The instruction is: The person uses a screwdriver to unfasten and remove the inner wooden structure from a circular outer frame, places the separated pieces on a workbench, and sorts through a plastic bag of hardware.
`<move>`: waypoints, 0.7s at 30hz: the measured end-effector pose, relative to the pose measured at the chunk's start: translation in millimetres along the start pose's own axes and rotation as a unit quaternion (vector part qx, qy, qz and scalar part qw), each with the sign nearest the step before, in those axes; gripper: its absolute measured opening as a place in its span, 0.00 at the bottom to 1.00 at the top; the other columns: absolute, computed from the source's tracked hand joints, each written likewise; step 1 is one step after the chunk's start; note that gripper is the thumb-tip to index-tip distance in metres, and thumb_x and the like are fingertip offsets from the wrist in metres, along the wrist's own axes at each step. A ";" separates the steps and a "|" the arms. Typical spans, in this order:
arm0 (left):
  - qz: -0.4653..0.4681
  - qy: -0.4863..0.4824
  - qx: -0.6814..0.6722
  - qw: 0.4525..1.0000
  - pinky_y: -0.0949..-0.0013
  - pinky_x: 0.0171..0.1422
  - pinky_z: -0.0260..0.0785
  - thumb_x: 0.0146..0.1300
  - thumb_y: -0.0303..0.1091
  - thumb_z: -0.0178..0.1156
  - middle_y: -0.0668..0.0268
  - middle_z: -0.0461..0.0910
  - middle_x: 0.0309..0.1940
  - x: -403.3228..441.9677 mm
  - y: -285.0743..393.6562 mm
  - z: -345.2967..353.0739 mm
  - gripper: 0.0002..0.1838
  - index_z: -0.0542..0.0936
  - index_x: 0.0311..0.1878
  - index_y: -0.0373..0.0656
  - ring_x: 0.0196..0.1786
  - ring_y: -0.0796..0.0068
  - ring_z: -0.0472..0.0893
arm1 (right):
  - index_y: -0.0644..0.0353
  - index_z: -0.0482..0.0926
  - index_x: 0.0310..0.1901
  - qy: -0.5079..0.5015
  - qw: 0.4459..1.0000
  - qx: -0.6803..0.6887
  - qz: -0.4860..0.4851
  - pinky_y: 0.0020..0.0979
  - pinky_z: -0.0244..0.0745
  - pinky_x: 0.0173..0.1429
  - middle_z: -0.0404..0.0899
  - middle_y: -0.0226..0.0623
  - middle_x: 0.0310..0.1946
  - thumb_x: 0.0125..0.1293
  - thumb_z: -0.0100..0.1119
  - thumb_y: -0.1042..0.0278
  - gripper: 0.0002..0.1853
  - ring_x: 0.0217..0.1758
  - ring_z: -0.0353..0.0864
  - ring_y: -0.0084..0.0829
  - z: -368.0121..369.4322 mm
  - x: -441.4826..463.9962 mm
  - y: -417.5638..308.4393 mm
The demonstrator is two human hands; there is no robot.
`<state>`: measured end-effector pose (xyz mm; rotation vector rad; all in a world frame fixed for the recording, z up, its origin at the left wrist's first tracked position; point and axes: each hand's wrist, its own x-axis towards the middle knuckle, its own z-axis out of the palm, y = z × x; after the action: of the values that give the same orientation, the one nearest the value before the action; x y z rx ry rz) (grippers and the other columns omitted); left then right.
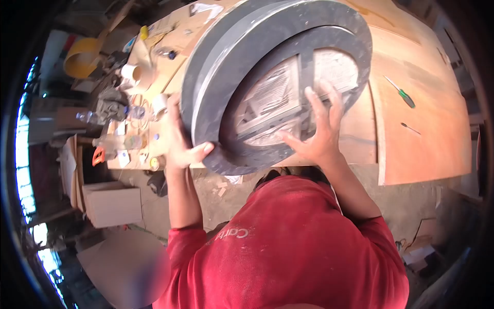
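A thick, dark grey round frame (247, 67) with inner crossbars is tilted up over the workbench. Printed paper or a similar pale sheet shows through its openings. My left hand (181, 147) grips its left edge, the thumb on the near face and the fingers around the outer side. Spread across the lower right of the frame is my right hand (321, 131), with its fingers and thumb apart against the inner part near the crossbars. Whether any of its fingers hook round a bar is hard to see.
The wooden workbench (355, 144) carries a curved wooden panel (427, 139) on the right, with a green-handled screwdriver (404, 95) on it. Plastic bottles (121, 141), an orange-handled tool (98, 155) and a yellow ring (81, 57) crowd the left. A cardboard box (113, 205) stands below.
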<state>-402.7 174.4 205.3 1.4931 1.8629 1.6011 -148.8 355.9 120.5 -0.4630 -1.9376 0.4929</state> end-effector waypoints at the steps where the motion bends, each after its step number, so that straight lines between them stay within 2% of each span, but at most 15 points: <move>1: 0.021 0.000 0.036 0.999 0.57 0.74 0.62 0.34 0.56 0.79 0.53 0.76 0.61 -3.8 -2.3 -3.9 0.61 0.65 0.72 0.34 0.65 0.56 0.76 | 0.53 0.70 0.73 0.025 0.999 -0.034 0.008 0.68 0.50 0.77 0.62 0.57 0.72 0.49 0.83 0.43 0.51 0.78 0.60 0.59 -9.0 2.9 6.2; 2: -0.008 -0.001 0.007 1.000 0.56 0.75 0.62 0.33 0.56 0.78 0.52 0.75 0.62 -9.5 -0.1 -2.2 0.63 0.64 0.73 0.34 0.66 0.55 0.75 | 0.60 0.65 0.75 0.070 0.995 -0.067 0.030 0.62 0.53 0.79 0.63 0.60 0.70 0.54 0.82 0.45 0.52 0.77 0.61 0.57 -20.5 0.1 18.5; 4: -0.034 -0.046 0.013 0.998 0.54 0.81 0.54 0.37 0.56 0.79 0.50 0.63 0.73 -26.2 -2.6 -13.3 0.69 0.54 0.79 0.32 0.76 0.54 0.65 | 0.69 0.61 0.76 0.190 0.965 -0.077 0.160 0.49 0.58 0.78 0.62 0.58 0.72 0.60 0.79 0.52 0.50 0.75 0.63 0.52 -39.7 -21.8 60.7; 5: -0.012 -0.084 0.040 0.996 0.53 0.85 0.48 0.43 0.56 0.79 0.48 0.55 0.81 -33.9 -13.0 -25.0 0.73 0.47 0.84 0.30 0.82 0.54 0.59 | 0.72 0.58 0.76 0.199 0.948 -0.072 0.238 0.48 0.55 0.80 0.60 0.61 0.73 0.61 0.78 0.52 0.52 0.77 0.61 0.54 -47.5 -42.9 91.7; 6: -0.015 -0.089 0.024 0.996 0.53 0.84 0.48 0.43 0.55 0.80 0.49 0.55 0.80 -36.4 -12.6 -26.9 0.73 0.47 0.84 0.30 0.81 0.53 0.59 | 0.75 0.55 0.77 0.209 0.923 -0.064 0.316 0.48 0.53 0.83 0.59 0.64 0.74 0.62 0.78 0.52 0.53 0.79 0.58 0.57 -52.1 -68.0 116.7; 8: -0.032 -0.115 0.016 0.993 0.51 0.84 0.49 0.43 0.55 0.81 0.48 0.57 0.79 -23.1 7.8 -23.8 0.73 0.46 0.84 0.32 0.81 0.52 0.59 | 0.75 0.49 0.80 0.142 0.886 0.055 0.437 0.48 0.54 0.83 0.55 0.66 0.77 0.62 0.78 0.52 0.58 0.82 0.54 0.55 -53.1 -105.7 139.9; 9: -0.027 -0.058 -0.072 0.995 0.51 0.82 0.55 0.36 0.49 0.81 0.47 0.65 0.73 -18.2 14.1 -8.8 0.72 0.50 0.83 0.36 0.76 0.50 0.67 | 0.75 0.45 0.81 0.137 0.858 0.137 0.476 0.47 0.55 0.82 0.54 0.66 0.77 0.62 0.78 0.51 0.61 0.83 0.54 0.53 -49.1 -106.9 136.1; 10: -0.029 -0.064 -0.083 0.994 0.51 0.82 0.55 0.38 0.48 0.81 0.46 0.65 0.73 -8.0 30.3 0.4 0.72 0.48 0.83 0.36 0.76 0.51 0.67 | 0.75 0.41 0.81 0.130 0.819 0.222 0.512 0.46 0.57 0.82 0.54 0.66 0.78 0.62 0.78 0.50 0.63 0.83 0.53 0.52 -43.0 -108.5 133.3; 11: -0.035 -0.072 -0.090 0.993 0.51 0.82 0.55 0.39 0.47 0.80 0.46 0.65 0.73 3.7 52.7 5.7 0.72 0.47 0.84 0.37 0.77 0.51 0.67 | 0.73 0.39 0.82 0.061 0.841 0.207 0.496 0.45 0.60 0.81 0.56 0.64 0.77 0.60 0.80 0.53 0.64 0.82 0.56 0.50 -39.6 -118.7 147.6; 12: -0.044 -0.074 -0.037 0.996 0.51 0.82 0.55 0.41 0.48 0.79 0.47 0.62 0.76 9.0 71.2 13.6 0.72 0.46 0.85 0.36 0.78 0.52 0.65 | 0.72 0.38 0.82 -0.008 0.857 0.195 0.476 0.45 0.62 0.80 0.58 0.62 0.76 0.59 0.82 0.57 0.66 0.81 0.59 0.49 -34.2 -131.5 162.7; 13: -0.039 -0.081 -0.035 0.995 0.51 0.82 0.55 0.41 0.48 0.79 0.47 0.62 0.76 14.3 80.1 20.4 0.72 0.46 0.85 0.36 0.78 0.52 0.65 | 0.72 0.38 0.82 0.001 0.857 0.196 0.476 0.45 0.62 0.80 0.58 0.62 0.76 0.59 0.82 0.57 0.66 0.81 0.59 0.49 -30.5 -135.4 171.3; 15: -0.001 -0.070 0.154 0.986 0.51 0.82 0.55 0.42 0.48 0.79 0.47 0.59 0.79 19.1 99.5 30.2 0.71 0.47 0.85 0.36 0.79 0.51 0.64 | 0.68 0.41 0.81 0.058 0.810 0.398 0.427 0.42 0.66 0.78 0.62 0.56 0.74 0.55 0.84 0.67 0.64 0.77 0.65 0.44 -16.3 -140.5 178.9; 16: 0.017 -0.088 0.206 0.974 0.54 0.82 0.55 0.43 0.47 0.80 0.46 0.59 0.79 21.2 109.6 35.9 0.71 0.47 0.85 0.36 0.79 0.55 0.65 | 0.66 0.46 0.78 0.059 0.783 0.450 0.425 0.39 0.68 0.76 0.64 0.50 0.72 0.52 0.84 0.75 0.61 0.75 0.67 0.39 -23.9 -128.2 169.6; 19: -0.014 -0.096 0.295 0.951 0.54 0.82 0.55 0.47 0.45 0.78 0.47 0.58 0.81 17.2 137.2 48.6 0.66 0.49 0.85 0.36 0.79 0.54 0.65 | 0.64 0.49 0.77 0.051 0.761 0.477 0.437 0.39 0.67 0.77 0.65 0.47 0.71 0.52 0.85 0.71 0.59 0.75 0.67 0.38 -16.1 -141.4 182.1; 21: -0.026 -0.074 0.271 0.959 0.54 0.83 0.53 0.49 0.41 0.75 0.50 0.57 0.82 16.1 150.0 66.3 0.62 0.50 0.85 0.36 0.80 0.55 0.63 | 0.63 0.49 0.77 0.054 0.751 0.487 0.442 0.39 0.67 0.77 0.65 0.46 0.71 0.52 0.85 0.70 0.59 0.76 0.66 0.38 -18.3 -143.6 182.0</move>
<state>-283.5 204.5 315.1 1.6875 2.3421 0.9566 -58.3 436.1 -78.1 -0.6486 -0.9778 1.9076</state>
